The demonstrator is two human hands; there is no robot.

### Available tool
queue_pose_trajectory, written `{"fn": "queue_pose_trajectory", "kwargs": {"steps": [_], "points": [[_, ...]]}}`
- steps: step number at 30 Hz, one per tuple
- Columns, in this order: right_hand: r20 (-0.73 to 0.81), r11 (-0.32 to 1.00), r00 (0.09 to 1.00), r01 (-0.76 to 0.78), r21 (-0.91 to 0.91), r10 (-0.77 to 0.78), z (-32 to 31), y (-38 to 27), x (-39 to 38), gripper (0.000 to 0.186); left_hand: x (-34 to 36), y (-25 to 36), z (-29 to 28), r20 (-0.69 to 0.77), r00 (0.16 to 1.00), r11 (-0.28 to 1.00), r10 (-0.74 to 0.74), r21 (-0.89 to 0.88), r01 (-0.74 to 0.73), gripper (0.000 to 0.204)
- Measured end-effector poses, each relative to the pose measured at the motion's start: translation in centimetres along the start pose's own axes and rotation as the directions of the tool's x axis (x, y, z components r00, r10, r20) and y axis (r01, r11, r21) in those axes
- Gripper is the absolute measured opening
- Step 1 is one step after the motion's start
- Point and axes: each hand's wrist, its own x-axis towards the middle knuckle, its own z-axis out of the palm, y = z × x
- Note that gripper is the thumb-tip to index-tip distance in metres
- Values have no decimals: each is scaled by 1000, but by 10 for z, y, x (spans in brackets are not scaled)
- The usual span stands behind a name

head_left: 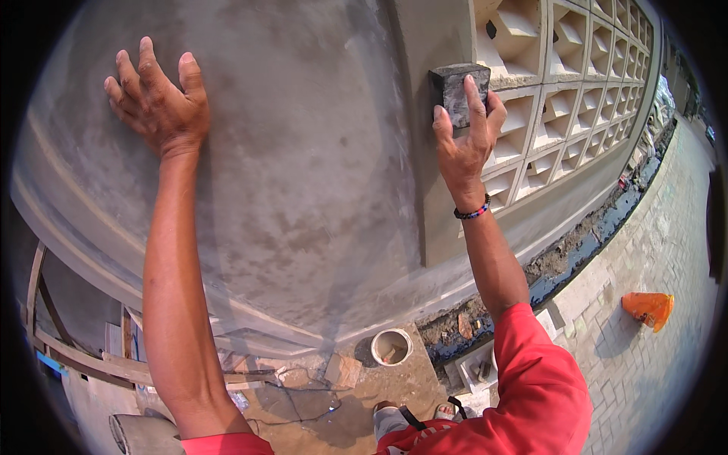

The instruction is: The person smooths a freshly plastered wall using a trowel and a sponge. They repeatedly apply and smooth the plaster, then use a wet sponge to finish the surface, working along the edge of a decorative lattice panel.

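Note:
My right hand [470, 144] grips a dark grey, whitish-smeared rectangular block [453, 89]. The block is against the narrow plastered strip of wall, right beside the pale pierced vent blocks [565, 98]. A beaded bracelet [473, 209] circles my right wrist. Over on the left, my left hand [161, 102] is held up in front of the grey plastered wall [303, 152] with its fingers apart and nothing in it. Whether its palm touches the wall I cannot tell. Damp, darker patches mottle the plaster between my hands.
Below stands a white bucket [392, 347] with something inside. A wooden frame [91, 364] is at the lower left, and thin cables [296, 394] trail over the floor. A ditch [561, 277] with dark water follows the wall's foot. An orange container [648, 309] lies on the paving.

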Motion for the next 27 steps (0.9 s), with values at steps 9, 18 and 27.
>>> {"fn": "queue_pose_trajectory", "kwargs": {"steps": [9, 18, 27], "points": [[11, 997, 998, -66, -50, 67, -19, 43, -53, 67, 0, -1, 1, -1, 1000, 1000, -1, 0, 1, 64], [79, 997, 997, 11, -71, -5, -36, 60, -79, 68, -2, 2, 3, 27, 1000, 1000, -9, 21, 8, 65], [193, 992, 975, 122, -36, -112, -23, 30, -87, 69, -2, -6, 0, 30, 1000, 999, 0, 54, -2, 64]]}}
